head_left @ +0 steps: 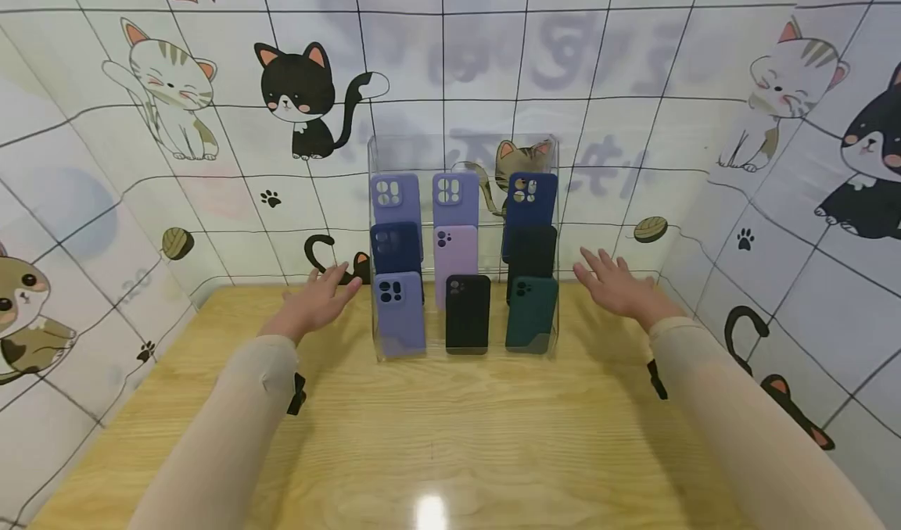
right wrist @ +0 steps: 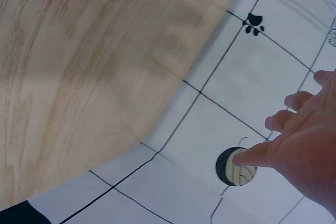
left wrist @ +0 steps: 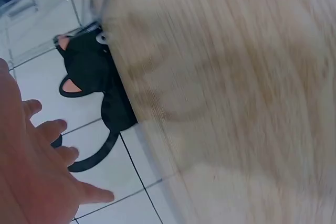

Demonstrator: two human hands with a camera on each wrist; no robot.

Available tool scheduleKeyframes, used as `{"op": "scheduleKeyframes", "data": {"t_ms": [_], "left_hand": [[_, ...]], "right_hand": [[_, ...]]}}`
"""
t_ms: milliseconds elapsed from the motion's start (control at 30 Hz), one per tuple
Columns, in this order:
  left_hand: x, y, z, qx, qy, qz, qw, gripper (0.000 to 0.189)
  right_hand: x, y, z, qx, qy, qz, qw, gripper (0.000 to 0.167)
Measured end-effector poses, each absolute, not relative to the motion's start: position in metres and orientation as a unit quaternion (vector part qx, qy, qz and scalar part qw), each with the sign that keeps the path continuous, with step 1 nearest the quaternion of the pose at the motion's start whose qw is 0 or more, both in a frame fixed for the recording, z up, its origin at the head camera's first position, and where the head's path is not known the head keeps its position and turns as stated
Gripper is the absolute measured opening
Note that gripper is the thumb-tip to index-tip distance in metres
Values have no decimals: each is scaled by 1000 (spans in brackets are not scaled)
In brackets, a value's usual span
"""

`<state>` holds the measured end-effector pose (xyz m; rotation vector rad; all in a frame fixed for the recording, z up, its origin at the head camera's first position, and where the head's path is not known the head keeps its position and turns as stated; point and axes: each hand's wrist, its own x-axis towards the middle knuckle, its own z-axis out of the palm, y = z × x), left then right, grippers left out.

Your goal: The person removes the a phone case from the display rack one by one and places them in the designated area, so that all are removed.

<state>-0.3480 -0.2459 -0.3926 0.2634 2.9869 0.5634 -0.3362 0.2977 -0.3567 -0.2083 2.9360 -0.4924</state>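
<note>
A clear tiered display stand [head_left: 461,151] stands upright at the back of the table, holding several phone cases in three columns. The left column has a periwinkle case [head_left: 401,319] in front and a navy case [head_left: 396,248] behind it. At the front middle is a black case [head_left: 468,315], with a lilac case [head_left: 456,256] behind. A dark green case [head_left: 531,315] fronts the right column. My left hand [head_left: 310,307], fingers spread, is just left of the stand, holding nothing. On the other side, my right hand [head_left: 619,288] is empty too, its fingers extended, farther from the stand.
The wooden table [head_left: 436,428] spreads out in front of the stand. Behind and at both sides, a white grid-patterned covering [head_left: 486,61] with printed cats rises from the table's edges. A dark strap piece [head_left: 296,395] shows at the left wrist.
</note>
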Motion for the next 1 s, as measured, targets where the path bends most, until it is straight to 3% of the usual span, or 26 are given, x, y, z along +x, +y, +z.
{"op": "scheduleKeyframes", "data": {"t_ms": [133, 267, 500, 633, 900, 1000], "left_hand": [[-343, -245, -396, 119, 957, 254, 68, 83], [-339, -241, -401, 165, 923, 333, 102, 78], [-339, -229, -417, 181, 891, 381, 166, 112], [-340, -226, -425, 161, 876, 411, 193, 119], [-341, -221, -428, 151, 862, 428, 224, 111], [-346, -219, -428, 157, 861, 428, 226, 107]], "right_hand": [[-333, 288, -351, -93, 979, -176, 45, 89], [-317, 275, -347, -108, 974, -196, -35, 85], [-284, 249, -369, -156, 956, -181, -171, 62], [-277, 241, -381, -192, 946, -135, -224, 56], [-279, 239, -397, -245, 911, -89, -320, 54], [-280, 237, -399, -252, 907, -89, -327, 57]]}}
